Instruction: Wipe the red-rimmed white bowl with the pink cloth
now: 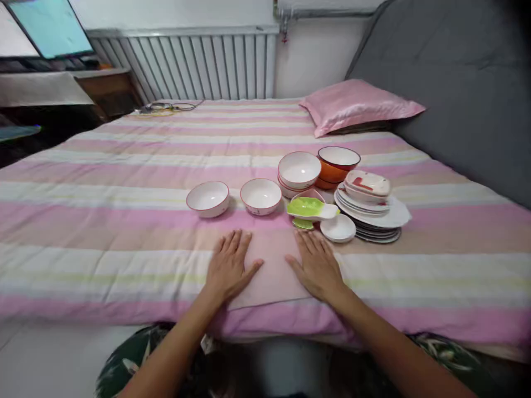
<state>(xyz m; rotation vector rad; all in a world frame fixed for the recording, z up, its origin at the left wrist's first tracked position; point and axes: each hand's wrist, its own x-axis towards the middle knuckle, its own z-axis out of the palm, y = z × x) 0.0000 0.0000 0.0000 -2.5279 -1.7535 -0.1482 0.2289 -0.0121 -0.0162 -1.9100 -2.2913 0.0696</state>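
Note:
My left hand (pixel 230 262) lies flat, fingers spread, on the left side of a plain pinkish sheet (pixel 271 271) at the bed's near edge. On its right side rests my right hand (pixel 315 262), also flat and holding nothing. Two white bowls with red rims stand apart beyond my hands: a left bowl (pixel 208 199) and a middle bowl (pixel 261 197). Close to my right fingertips are a small white dish (pixel 338 228) and a green leaf-shaped dish (pixel 306 207). Behind those sit stacked white bowls (pixel 299 170) and orange bowls (pixel 332 172).
Stacked plates (pixel 398 213) with small rectangular dishes (pixel 368 183) on top stand at the right. The striped bedspread (pixel 124 221) reaches back to a radiator (pixel 199 66). A pink pillow (pixel 359 105) leans near the grey headboard (pixel 448 83). Cables (pixel 170 108) lie at the far left.

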